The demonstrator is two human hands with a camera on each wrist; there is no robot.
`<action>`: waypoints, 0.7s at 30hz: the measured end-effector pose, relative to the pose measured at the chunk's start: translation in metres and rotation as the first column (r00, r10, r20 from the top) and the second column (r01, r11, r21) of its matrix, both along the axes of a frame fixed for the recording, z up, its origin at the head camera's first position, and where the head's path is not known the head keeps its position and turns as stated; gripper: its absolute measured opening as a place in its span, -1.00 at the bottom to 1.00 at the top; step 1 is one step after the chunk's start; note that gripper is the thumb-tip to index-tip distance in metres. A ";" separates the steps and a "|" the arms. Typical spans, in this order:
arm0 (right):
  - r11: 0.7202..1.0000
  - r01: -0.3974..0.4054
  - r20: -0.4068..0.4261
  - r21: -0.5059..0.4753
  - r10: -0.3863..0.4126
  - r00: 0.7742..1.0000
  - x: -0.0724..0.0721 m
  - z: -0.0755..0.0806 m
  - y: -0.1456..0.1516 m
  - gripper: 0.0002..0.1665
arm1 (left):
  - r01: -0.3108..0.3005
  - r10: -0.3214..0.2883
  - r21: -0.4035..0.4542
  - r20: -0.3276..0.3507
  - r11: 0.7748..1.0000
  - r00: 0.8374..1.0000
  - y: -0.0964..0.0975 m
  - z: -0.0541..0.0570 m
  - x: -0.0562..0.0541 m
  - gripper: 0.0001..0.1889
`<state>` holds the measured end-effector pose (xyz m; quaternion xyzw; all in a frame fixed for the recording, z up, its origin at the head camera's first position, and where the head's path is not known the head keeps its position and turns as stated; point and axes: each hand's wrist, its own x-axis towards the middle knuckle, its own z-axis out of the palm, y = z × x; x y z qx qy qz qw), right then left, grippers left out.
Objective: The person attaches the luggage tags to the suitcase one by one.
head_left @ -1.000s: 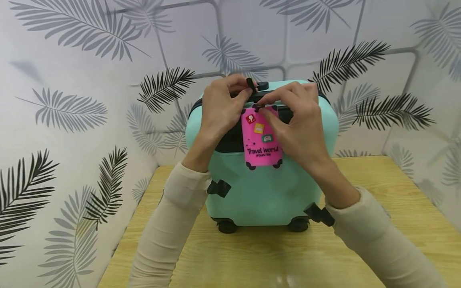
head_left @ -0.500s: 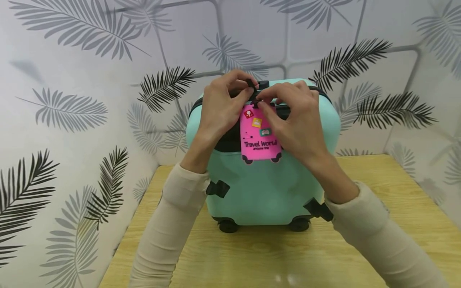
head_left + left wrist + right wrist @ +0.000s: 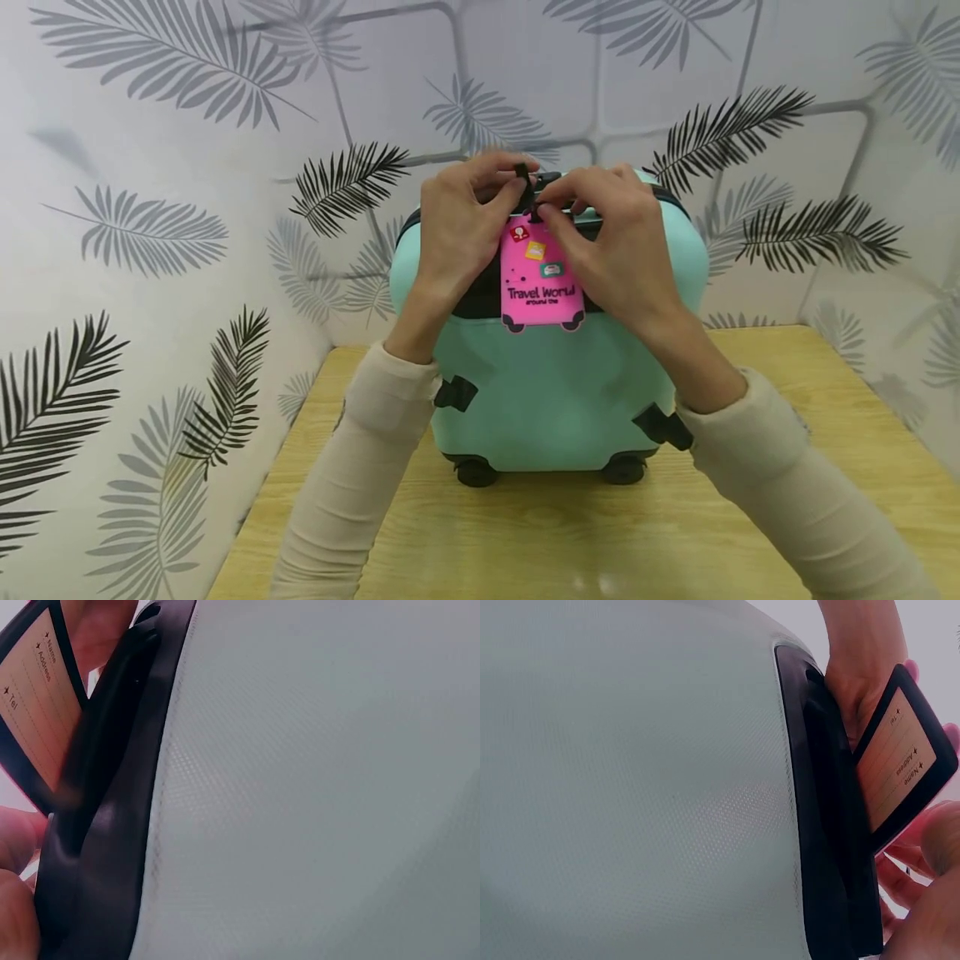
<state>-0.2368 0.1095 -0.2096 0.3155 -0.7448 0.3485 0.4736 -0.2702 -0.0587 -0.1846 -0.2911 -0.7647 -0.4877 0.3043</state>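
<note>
A mint-green suitcase stands upright, with a black handle panel near its top. Against its front hangs a pink luggage tag reading "Travel World". My left hand pinches the upright end of the tag's black strap between thumb and fingers. Just right of it, my right hand pinches the strap close to the tag's top edge. In both wrist views the tag's back shows a name-and-address card beside the black handle. The fingers partly hide the strap's path.
The suitcase rests on black wheels on a wood-grain table. Behind it and to the left rises a wall with a feather pattern. A black wrist mount on the left sleeve and another on the right sit close to the suitcase front.
The luggage tag has risen and shifted slightly left. My right hand has moved up a little with the strap, while my left hand stays nearly in place, still pinching the strap end.
</note>
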 end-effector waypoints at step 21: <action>0.998 -0.013 0.069 -0.058 0.017 0.997 -0.005 0.004 0.001 -0.91 | -0.123 0.110 -0.078 -0.154 0.989 0.982 0.007 -0.003 0.002 -0.73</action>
